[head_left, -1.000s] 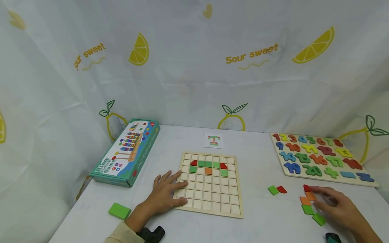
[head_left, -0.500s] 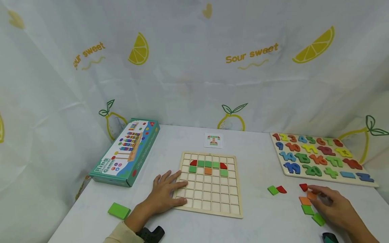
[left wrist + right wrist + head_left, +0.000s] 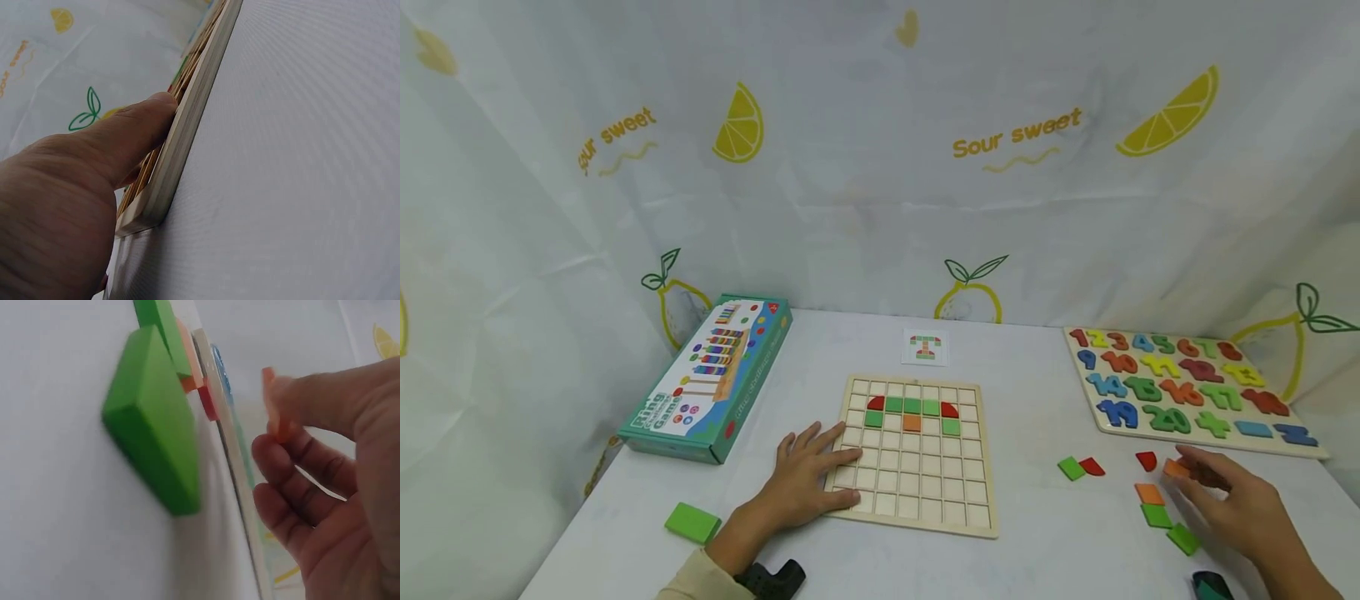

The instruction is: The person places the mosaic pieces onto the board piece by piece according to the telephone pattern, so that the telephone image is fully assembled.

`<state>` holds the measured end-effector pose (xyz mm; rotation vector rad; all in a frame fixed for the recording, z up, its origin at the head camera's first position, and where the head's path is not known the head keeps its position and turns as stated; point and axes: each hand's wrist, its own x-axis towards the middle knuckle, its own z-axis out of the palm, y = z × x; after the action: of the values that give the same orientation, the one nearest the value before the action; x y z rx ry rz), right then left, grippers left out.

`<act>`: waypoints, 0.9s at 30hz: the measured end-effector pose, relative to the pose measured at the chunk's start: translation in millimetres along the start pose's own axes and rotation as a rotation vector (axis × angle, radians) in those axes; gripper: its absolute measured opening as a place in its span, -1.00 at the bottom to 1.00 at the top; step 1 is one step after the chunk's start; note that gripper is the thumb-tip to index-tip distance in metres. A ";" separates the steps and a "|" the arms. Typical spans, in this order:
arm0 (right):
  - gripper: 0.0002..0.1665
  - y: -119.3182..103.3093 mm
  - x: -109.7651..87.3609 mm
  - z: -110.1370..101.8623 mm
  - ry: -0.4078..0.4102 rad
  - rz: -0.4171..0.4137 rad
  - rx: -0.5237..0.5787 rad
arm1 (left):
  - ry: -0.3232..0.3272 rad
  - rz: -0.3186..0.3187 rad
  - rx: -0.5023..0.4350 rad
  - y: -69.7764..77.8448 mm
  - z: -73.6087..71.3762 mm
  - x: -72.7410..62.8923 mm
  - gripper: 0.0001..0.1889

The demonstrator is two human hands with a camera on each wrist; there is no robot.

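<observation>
My left hand rests with spread fingers on the left edge of the wooden grid board. In the left wrist view its thumb lies over the board's rim. Red, green and one orange tile sit in the board's upper cells. At the right, my right hand pinches an orange square tile between thumb and fingers, held above the table. Beside that hand lie a red quarter-round tile, another orange tile and two green tiles.
A green tile and a red tile lie right of the board. Behind it is a small pattern card. A number puzzle stands at the back right, a game box at the left, and a green block near the front left.
My right hand has taken up an orange tile from the group and lifted it. The red quarter-round tile has shifted slightly left. My left hand stays in place.
</observation>
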<state>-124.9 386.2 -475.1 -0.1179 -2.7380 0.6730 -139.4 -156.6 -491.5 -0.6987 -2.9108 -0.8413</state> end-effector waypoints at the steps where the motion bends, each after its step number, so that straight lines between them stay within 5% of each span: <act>1: -0.46 -1.8 0.0 -1.6 0.025 -0.018 0.003 | -0.001 0.000 0.002 -0.4 0.6 0.3 -0.35; 13: -0.62 -49.8 -3.7 -25.7 0.173 -0.179 0.133 | -0.004 -0.006 0.006 -1.4 3.2 1.3 -0.33; 20: -0.62 -81.0 -4.6 -30.0 0.165 -0.199 0.213 | 0.003 -0.006 0.005 -1.7 3.8 0.0 -0.33; 27: -0.58 -110.8 -1.3 -32.5 0.177 -0.302 0.316 | 0.005 0.001 0.010 -3.0 2.9 0.0 -0.33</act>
<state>-113.6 302.0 -396.7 0.2888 -2.3771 0.9427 -140.3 -157.3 -495.5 -0.6962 -2.9076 -0.8273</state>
